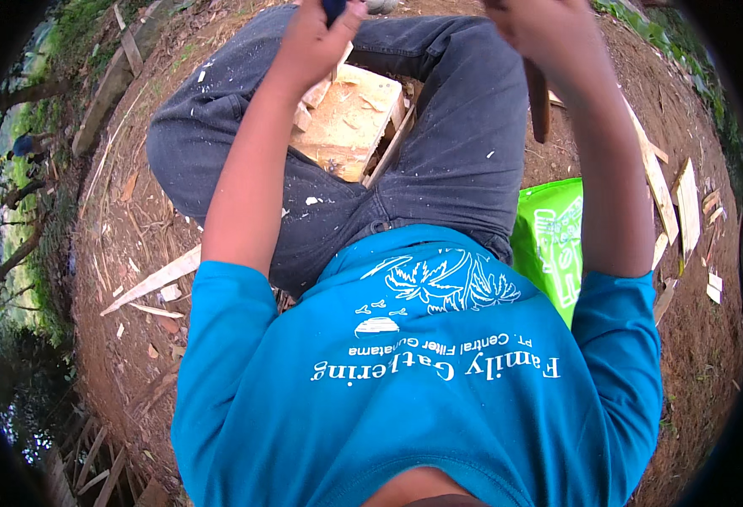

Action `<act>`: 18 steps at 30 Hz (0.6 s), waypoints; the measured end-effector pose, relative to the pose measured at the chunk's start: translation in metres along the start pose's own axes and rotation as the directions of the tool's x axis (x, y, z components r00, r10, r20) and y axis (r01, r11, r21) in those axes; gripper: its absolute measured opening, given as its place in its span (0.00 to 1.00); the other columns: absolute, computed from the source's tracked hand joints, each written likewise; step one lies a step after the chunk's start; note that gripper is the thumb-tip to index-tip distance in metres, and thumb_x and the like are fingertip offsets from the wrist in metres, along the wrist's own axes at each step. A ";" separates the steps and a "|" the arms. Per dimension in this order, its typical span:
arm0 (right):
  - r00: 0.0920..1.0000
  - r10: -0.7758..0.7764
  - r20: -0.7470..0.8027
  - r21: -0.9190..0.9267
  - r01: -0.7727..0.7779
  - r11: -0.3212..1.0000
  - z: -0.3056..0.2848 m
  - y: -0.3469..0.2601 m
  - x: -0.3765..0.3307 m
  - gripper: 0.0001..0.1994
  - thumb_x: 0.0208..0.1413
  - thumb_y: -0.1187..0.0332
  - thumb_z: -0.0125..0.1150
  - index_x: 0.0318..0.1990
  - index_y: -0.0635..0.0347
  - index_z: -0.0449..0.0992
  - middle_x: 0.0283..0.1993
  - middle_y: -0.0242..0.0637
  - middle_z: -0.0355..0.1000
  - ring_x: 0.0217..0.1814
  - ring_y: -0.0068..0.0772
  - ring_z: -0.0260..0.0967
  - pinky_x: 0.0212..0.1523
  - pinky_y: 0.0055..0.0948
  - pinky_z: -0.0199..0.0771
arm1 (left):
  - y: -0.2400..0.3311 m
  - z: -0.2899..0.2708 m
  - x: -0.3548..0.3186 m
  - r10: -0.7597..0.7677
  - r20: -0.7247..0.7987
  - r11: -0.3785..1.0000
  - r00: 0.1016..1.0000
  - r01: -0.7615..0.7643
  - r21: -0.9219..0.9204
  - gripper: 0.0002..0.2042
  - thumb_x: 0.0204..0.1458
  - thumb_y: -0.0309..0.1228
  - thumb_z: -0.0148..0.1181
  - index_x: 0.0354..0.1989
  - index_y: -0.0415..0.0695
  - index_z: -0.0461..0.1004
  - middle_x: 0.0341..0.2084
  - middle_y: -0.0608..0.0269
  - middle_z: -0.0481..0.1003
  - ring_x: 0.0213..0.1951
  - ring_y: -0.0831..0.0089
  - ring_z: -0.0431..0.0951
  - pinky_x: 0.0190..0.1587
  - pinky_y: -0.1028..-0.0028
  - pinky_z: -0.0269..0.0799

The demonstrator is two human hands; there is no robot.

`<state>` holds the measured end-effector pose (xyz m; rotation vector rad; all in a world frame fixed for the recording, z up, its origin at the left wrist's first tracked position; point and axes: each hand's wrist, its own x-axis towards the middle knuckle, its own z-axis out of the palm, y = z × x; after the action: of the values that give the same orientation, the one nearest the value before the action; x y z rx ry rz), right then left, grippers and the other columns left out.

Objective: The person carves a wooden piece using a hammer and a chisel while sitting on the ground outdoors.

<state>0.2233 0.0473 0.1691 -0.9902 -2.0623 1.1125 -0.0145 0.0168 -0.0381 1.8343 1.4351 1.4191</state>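
Observation:
At the top edge of the head view, my left hand [319, 42] is closed around a dark blue object [334, 8], of which only a small part shows. To its right my right hand [549, 34], slightly blurred, grips a brown handle [538, 106]. The handle's rounded end sticks out below the hand, while its other end is out of view. A pale wooden block [350, 106] with chips on top sits between my bent legs, below and between both hands. Thin pale wood pieces [302, 117] lean along the block's left side.
A bright green printed bag [550, 249] lies beside my right hip. Long wood offcuts [685, 207] are scattered on the brown soil to the right, and a pointed strip [156, 277] lies to the left. Beyond are a log [109, 93] and greenery at the far left.

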 end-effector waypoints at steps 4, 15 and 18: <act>0.981 0.191 0.031 0.318 -0.191 0.929 -0.018 0.000 -0.014 0.10 0.74 0.61 0.49 0.42 0.57 0.69 0.22 0.18 0.56 0.16 0.10 0.48 0.15 0.16 0.47 | 0.010 -0.018 0.005 -0.370 0.001 0.683 0.929 0.273 -0.677 0.07 0.69 0.32 0.54 0.50 0.49 0.64 0.25 0.74 0.66 0.21 0.84 0.63 0.23 0.80 0.59; 0.976 0.194 0.097 0.334 -0.216 0.917 -0.016 -0.004 -0.031 0.10 0.74 0.60 0.50 0.42 0.56 0.69 0.22 0.17 0.57 0.16 0.09 0.49 0.15 0.16 0.47 | 0.035 -0.019 0.001 -0.301 0.064 0.891 0.951 0.305 -0.336 0.14 0.68 0.32 0.56 0.57 0.45 0.65 0.28 0.70 0.70 0.23 0.83 0.67 0.26 0.80 0.65; 0.997 0.053 0.059 0.301 -0.069 0.951 -0.017 -0.012 -0.029 0.11 0.74 0.61 0.50 0.40 0.56 0.69 0.22 0.18 0.58 0.17 0.08 0.50 0.16 0.15 0.49 | 0.057 -0.014 0.003 -0.260 0.065 0.951 0.964 0.267 -0.156 0.18 0.66 0.32 0.57 0.61 0.40 0.65 0.35 0.62 0.76 0.32 0.75 0.76 0.37 0.73 0.73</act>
<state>0.2487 0.0263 0.1834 -0.8839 -1.8354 1.4488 -0.0006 -0.0057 0.0145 1.5011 1.4343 1.3119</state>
